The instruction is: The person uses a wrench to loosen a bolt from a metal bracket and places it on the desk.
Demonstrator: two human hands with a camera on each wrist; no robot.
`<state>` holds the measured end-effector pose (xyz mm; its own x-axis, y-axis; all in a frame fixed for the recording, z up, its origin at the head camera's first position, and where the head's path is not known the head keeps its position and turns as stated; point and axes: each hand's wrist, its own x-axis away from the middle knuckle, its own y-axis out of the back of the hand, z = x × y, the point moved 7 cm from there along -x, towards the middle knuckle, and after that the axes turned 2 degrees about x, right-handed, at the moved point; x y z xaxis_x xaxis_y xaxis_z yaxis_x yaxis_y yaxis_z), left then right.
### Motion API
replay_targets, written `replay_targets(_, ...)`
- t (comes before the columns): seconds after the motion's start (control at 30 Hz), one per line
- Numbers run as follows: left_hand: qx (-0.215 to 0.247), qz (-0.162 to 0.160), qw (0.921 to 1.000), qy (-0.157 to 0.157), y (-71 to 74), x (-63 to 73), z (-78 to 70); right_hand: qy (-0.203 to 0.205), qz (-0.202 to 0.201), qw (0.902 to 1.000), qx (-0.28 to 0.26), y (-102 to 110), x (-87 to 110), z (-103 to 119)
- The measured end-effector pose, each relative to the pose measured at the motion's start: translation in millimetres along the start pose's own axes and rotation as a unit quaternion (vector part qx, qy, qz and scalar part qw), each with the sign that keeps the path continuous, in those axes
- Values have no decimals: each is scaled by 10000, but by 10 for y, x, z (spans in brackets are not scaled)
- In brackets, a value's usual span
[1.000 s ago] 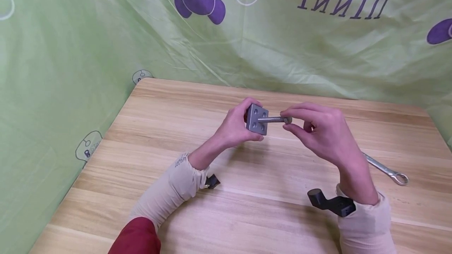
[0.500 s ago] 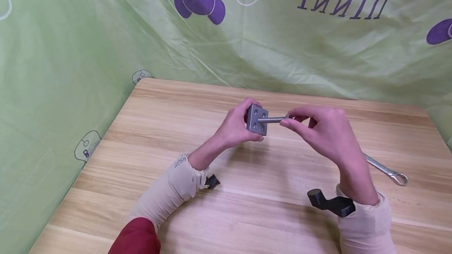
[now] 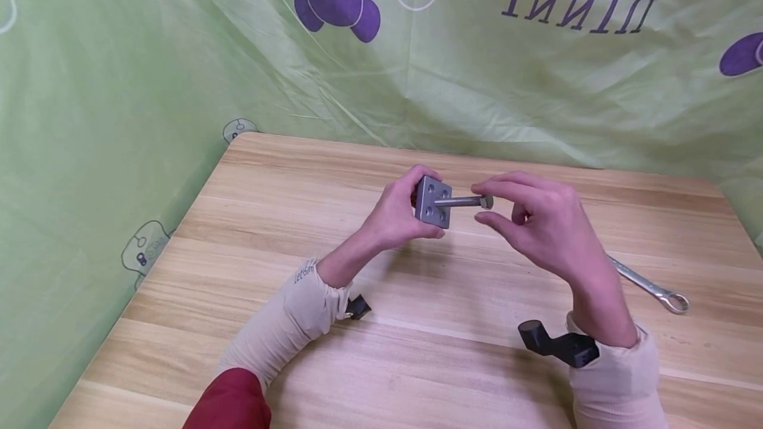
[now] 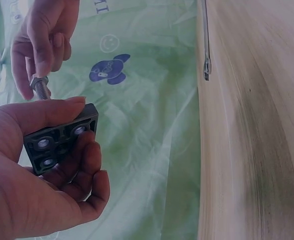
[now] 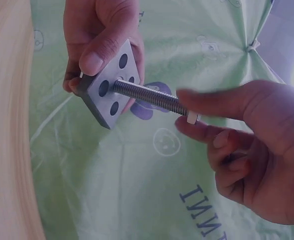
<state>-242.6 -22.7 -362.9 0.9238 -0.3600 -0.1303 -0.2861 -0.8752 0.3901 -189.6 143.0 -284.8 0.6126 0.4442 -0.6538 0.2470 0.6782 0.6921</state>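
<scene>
My left hand (image 3: pixel 396 210) grips a square grey metal plate (image 3: pixel 434 202) by its edges, thumb on one side and fingers on the other. The plate has holes near its corners, and its recessed back shows in the left wrist view. From the middle of its face sticks out a long threaded hex bolt (image 5: pixel 149 95), pointing right. Around the bolt's head (image 3: pixel 486 202) my right hand (image 3: pixel 536 217) holds thumb and forefinger spread, with a gap on either side in the head view. The other right fingers are loosely curled (image 5: pixel 232 162).
A ring-ended wrench (image 3: pixel 650 285) lies on the wooden table (image 3: pixel 417 349) to the right, partly behind my right forearm. Black camera mounts (image 3: pixel 557 344) sit on my wrists. A green printed cloth (image 3: pixel 357 85) hangs behind the table and along its left side.
My right thumb and forefinger rolled past each other on the bolt's head, then swung back and spread apart. The left hand, plate and wrench have stayed in place.
</scene>
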Motion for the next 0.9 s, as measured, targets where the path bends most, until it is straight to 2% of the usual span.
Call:
replay_targets(0.13,-15,19,10000,-5,-3,2,1,-608,180,9979,126,-6,10,-69)
replay_targets(0.27,-11,11,10000,-28,-3,5,2,-1243,308,9913,292,-3,17,-128)
replay_targets(0.4,-35,11,10000,-56,-9,5,1,-1521,383,9867,421,-11,22,-149)
replay_targets(0.5,-89,19,9999,-84,-18,2,3,-1374,305,9892,414,-19,14,-133)
replay_targets(0.63,-57,30,9999,-82,-22,-4,11,-493,57,9983,289,-3,-5,-37)
replay_targets(0.73,6,7,10000,-54,-12,-6,16,99,-104,9999,83,13,-7,27)
replay_targets(0.8,21,-17,10000,-31,-4,-6,18,180,-135,9997,-42,17,-7,32)
replay_targets(0.9,7,-6,10000,-30,-3,-8,11,5,-92,9999,-47,20,-2,1)
